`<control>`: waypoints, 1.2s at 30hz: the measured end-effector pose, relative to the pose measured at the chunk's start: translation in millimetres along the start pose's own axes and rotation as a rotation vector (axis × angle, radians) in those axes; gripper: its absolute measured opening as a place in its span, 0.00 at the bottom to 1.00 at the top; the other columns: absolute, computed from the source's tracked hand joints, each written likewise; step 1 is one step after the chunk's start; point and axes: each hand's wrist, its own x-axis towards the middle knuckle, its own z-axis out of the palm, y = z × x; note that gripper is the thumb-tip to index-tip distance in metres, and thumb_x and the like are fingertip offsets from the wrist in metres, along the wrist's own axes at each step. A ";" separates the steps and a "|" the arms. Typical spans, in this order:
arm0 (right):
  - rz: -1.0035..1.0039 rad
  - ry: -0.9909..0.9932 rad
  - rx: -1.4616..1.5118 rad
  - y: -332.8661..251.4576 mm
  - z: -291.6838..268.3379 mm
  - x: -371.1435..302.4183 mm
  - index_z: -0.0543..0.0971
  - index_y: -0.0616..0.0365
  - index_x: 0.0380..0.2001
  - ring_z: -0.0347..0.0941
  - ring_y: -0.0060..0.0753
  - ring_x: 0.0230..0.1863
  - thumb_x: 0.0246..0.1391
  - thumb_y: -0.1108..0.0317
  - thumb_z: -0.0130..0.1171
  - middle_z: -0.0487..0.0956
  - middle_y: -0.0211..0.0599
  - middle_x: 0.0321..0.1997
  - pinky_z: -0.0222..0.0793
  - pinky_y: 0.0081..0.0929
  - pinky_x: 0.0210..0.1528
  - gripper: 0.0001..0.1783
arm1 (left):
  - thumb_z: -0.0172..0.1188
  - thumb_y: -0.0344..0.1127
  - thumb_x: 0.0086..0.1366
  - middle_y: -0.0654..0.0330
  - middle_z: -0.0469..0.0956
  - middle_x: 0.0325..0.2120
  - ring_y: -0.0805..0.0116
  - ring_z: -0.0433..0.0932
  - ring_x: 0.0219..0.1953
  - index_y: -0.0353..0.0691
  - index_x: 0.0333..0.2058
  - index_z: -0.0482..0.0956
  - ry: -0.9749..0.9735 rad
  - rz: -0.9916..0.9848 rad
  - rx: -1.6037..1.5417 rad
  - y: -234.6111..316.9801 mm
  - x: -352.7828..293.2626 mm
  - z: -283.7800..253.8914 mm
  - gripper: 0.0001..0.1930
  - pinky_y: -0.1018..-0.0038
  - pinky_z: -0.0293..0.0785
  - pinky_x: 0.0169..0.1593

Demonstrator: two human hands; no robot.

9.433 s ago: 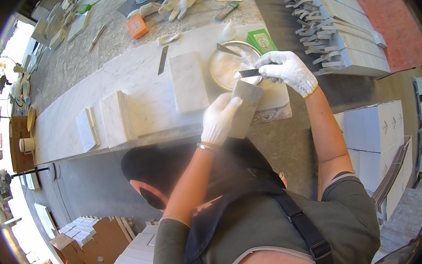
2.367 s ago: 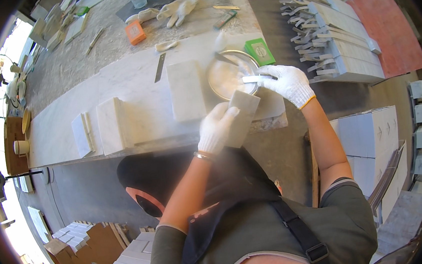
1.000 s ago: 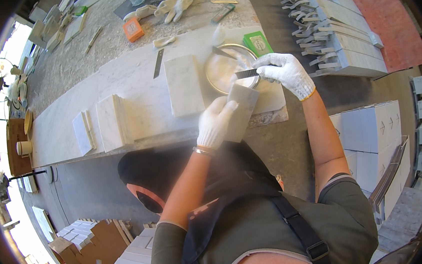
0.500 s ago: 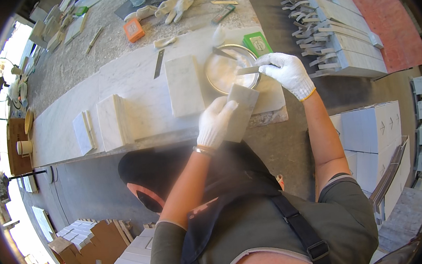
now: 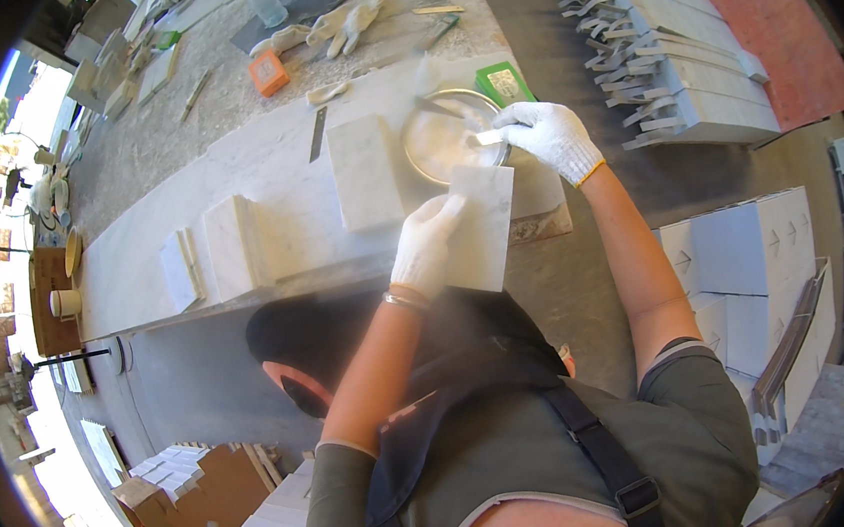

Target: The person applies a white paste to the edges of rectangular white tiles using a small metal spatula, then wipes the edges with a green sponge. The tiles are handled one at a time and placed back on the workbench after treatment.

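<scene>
My left hand (image 5: 425, 248), in a white knit glove, grips a thin white-grey marble tile (image 5: 488, 233) by its left edge, in front of the bench edge. In my gloved right hand (image 5: 550, 140) a small flat scraper (image 5: 484, 139) is pinched, its tip over a round metal-rimmed pan (image 5: 411, 156) of white paste or powder. Another dark blade (image 5: 439, 107) leans in the pan. Left of the pan lies a stack of marble tiles (image 5: 364, 173), and behind the pan rests a green box (image 5: 504, 85).
Farther left on the bench stand more tile stacks (image 5: 231, 245) (image 5: 180, 269). A dark metal strip (image 5: 318, 134), an orange box (image 5: 268, 73), spare gloves (image 5: 346, 24) and a bottle (image 5: 267, 4) lie toward the back. White boxes (image 5: 732, 246) are piled at my right.
The tile in my left hand has turned so its broad face shows more. My right hand has moved slightly left with the scraper, and the view has shifted a little.
</scene>
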 end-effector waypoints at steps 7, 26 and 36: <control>0.160 -0.230 0.387 4.9 2.4 12.3 0.89 0.57 0.45 0.73 0.15 0.26 0.59 0.65 0.68 0.85 0.29 0.30 0.68 0.18 0.29 0.12 | 0.64 0.39 0.74 0.61 0.85 0.43 0.72 0.83 0.42 0.35 0.51 0.84 -0.063 -0.108 -0.294 9.9 -4.7 -6.1 0.15 0.72 0.79 0.47; -0.090 -0.075 0.331 -42.1 -39.9 -25.9 0.88 0.64 0.46 0.81 0.23 0.40 0.61 0.74 0.66 0.88 0.31 0.41 0.77 0.23 0.46 0.11 | 0.62 0.34 0.75 0.51 0.85 0.45 0.60 0.87 0.42 0.27 0.51 0.81 -0.052 -0.195 -0.535 13.2 19.8 0.9 0.15 0.65 0.86 0.47; -0.197 0.256 0.018 -25.7 -31.5 -32.5 0.88 0.60 0.46 0.85 0.29 0.46 0.60 0.73 0.69 0.89 0.39 0.46 0.78 0.26 0.51 0.11 | 0.57 0.44 0.79 0.57 0.84 0.42 0.70 0.84 0.38 0.34 0.56 0.78 -0.514 -0.273 -0.981 2.7 23.6 -5.4 0.19 0.72 0.84 0.42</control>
